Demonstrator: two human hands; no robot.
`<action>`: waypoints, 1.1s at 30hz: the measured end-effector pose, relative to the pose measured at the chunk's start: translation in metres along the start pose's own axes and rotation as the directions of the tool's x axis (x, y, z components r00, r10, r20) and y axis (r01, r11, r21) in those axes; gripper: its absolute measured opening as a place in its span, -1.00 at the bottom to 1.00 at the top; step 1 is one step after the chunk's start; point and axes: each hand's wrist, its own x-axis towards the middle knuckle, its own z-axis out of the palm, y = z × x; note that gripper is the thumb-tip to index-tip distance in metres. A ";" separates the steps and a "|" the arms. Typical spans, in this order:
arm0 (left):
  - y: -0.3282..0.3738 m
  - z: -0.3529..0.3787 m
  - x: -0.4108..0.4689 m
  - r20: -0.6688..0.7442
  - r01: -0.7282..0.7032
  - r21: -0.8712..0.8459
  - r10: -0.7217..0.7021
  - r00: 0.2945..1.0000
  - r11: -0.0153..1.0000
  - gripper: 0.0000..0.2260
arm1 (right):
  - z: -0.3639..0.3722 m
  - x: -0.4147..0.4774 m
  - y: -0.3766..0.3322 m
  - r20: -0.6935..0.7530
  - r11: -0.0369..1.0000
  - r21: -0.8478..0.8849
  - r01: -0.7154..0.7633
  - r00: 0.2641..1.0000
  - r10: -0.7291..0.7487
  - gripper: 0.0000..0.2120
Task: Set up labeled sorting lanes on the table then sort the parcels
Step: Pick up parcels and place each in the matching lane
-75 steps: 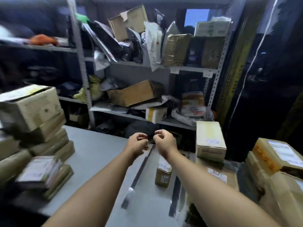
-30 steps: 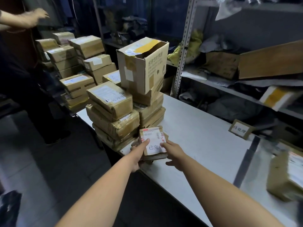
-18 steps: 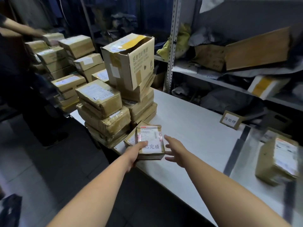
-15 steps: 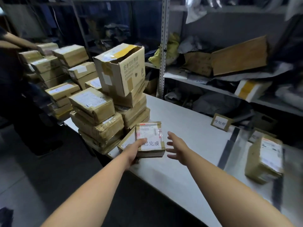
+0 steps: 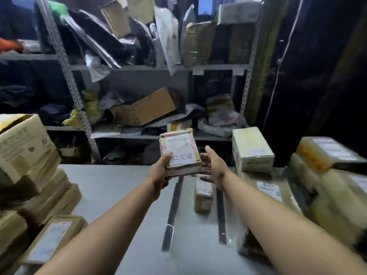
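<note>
Parcel (image 5: 179, 153) label up, long axis away | left fingers (image 5: 167, 157) grasping it | right fingers (image 5: 208, 151) released

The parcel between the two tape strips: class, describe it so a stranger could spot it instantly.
Start at the grey table. Two dark tape strips cross it. The small brown parcel sits alone between them, unlike the stacked boxes at either side.

box stack (image 5: 29, 155) left on bench (image 5: 119, 185) | small parcel (image 5: 203, 195) between two tape strips (image 5: 172, 211) | box pile (image 5: 327, 175) right | shelf rack (image 5: 158, 67) behind bench
</note>
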 end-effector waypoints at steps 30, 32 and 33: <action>-0.030 0.222 -0.029 0.170 -0.350 0.264 0.314 0.934 0.899 -0.84 | -0.233 -0.063 0.042 -0.427 0.987 -0.125 -0.105 0.903 0.042 -0.52; -0.034 0.227 -0.031 0.198 -0.346 0.248 0.302 0.933 0.905 -0.86 | -0.233 -0.065 0.044 -0.485 0.972 -0.214 -0.099 0.874 -0.018 -0.58; -0.035 0.230 -0.031 0.205 -0.340 0.245 0.294 0.934 0.908 -0.85 | -0.233 -0.068 0.044 -0.513 0.961 -0.260 -0.097 0.857 -0.052 -0.61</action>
